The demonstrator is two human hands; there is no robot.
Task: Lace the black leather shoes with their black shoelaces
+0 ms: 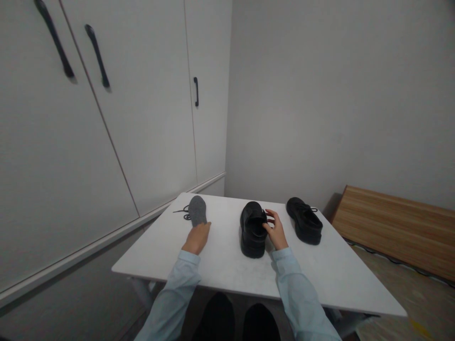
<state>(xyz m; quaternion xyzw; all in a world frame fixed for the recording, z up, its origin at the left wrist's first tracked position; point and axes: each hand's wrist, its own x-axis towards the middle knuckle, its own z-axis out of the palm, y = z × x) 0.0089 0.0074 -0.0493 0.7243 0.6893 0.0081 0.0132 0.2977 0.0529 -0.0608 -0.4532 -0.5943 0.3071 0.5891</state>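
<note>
My left hand (198, 238) is closed on the heel end of a grey insole (197, 208), at the left of the white table. Beside the insole's left edge lies a dark shoelace (186, 217), partly covered by it. A black shoe (253, 247) rests on the table in front of me, toe pointing away, with its tongue raised. My right hand (276, 230) grips the right edge of that shoe's opening, thumb at the opening and fingers partly curled. Further right is a second black shoe (307, 226), with its lace in place.
The white table (227, 265) stands before a plain wall (320, 104). White cabinets (149, 94) with dark handles run along the left. A wood-grain board (394, 227) is on the right beyond the table. My dark-clad knees show below the table's near edge.
</note>
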